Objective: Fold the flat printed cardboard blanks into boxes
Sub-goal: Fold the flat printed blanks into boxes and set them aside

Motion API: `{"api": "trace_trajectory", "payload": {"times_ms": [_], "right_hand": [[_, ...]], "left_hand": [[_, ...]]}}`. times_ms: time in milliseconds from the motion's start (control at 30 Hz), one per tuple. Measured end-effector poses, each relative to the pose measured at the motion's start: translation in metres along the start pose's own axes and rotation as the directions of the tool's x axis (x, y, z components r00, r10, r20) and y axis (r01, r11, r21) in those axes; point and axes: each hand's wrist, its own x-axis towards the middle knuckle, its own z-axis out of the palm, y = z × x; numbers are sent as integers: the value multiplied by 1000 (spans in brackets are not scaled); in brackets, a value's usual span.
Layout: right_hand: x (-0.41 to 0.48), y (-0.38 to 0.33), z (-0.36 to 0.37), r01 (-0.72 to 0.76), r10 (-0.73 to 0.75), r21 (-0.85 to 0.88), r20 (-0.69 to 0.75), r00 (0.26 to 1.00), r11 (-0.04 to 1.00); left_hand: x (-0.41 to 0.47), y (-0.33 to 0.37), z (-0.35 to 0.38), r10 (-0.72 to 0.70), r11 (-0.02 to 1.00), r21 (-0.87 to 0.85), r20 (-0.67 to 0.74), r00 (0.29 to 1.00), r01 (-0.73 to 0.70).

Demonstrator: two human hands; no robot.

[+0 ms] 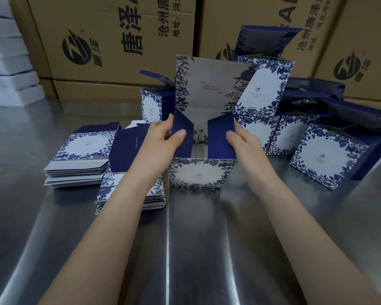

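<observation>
A blue-and-white floral box (pixel 201 173) stands open on the steel table in front of me, its tall lid panel (pixel 209 84) upright at the back. My left hand (pixel 161 142) pinches the dark blue left side flap (pixel 182 133) between thumb and fingers. My right hand (pixel 246 142) pinches the dark blue right side flap (pixel 221 137) the same way. Both flaps lean inward over the box's opening. Two stacks of flat printed blanks (pixel 84 155) lie to the left, one partly under my left forearm.
Several folded boxes (pixel 326 157) with open lids crowd the right and back of the steel table (pixel 207 249). One more box (pixel 151 104) stands behind the left hand. Large brown shipping cartons (pixel 119 40) form a wall behind. White foam sheets (pixel 7 62) pile at far left.
</observation>
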Motion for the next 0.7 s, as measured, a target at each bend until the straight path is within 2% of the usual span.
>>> {"api": "trace_trajectory", "payload": {"times_ms": [200, 367, 533, 700], "right_hand": [[0, 3, 0, -14, 12, 31, 54, 998, 999], [0, 6, -1, 11, -13, 41, 61, 998, 999], [-1, 7, 0, 35, -41, 127, 46, 998, 991], [-1, 6, -1, 75, -84, 191, 39, 996, 979]], "left_hand": [[3, -4, -6, -35, 996, -83, 118, 992, 45], [4, -5, -3, 12, 1000, 3, 49, 999, -12], [3, -6, -1, 32, 992, -121, 8, 999, -31], [0, -7, 1, 97, 968, -225, -60, 993, -108]]}}
